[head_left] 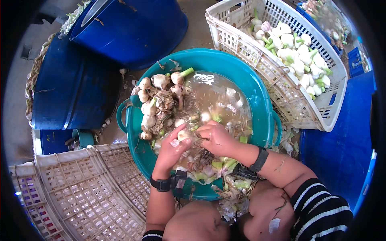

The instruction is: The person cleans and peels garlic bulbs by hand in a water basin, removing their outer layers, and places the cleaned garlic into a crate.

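Observation:
Over the near half of a teal tub (241,66) of murky water, my left hand (172,148) is closed on a white garlic bulb (183,135). My right hand (219,139) is just beside it, fingers curled towards the bulb; its fingertips are partly hidden, and I cannot make out what they pinch. Unpeeled garlic bulbs (148,108) with roots and brown skins are heaped against the tub's left side. Loose peels and green stem pieces (217,164) float at the near edge, below my hands.
At the upper right, a white crate (277,86) holds many clean garlic bulbs (297,52). Blue barrels (132,32) stand at the upper left, and another blue container (337,140) is at the right. A slatted crate (80,180) lies at the lower left.

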A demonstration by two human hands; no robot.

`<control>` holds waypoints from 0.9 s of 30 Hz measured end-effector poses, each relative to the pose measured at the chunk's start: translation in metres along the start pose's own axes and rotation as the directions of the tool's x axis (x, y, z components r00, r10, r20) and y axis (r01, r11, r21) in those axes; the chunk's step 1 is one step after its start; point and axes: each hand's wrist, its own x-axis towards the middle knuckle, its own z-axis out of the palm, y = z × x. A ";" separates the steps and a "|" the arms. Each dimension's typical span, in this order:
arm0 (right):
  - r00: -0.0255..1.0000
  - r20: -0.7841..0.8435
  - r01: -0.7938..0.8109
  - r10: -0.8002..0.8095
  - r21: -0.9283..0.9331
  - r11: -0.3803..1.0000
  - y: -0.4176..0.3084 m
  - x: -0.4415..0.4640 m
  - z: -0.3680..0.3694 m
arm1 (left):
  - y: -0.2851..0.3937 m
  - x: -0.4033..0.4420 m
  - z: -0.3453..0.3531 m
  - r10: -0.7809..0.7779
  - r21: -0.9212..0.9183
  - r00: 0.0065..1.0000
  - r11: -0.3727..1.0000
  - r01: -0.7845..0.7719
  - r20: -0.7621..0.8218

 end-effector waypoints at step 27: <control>0.984 0.047 -0.085 0.170 -0.722 0.687 0.022 0.004 -0.051 | -0.034 -0.012 -0.005 0.322 0.986 0.943 0.114 -0.124 0.081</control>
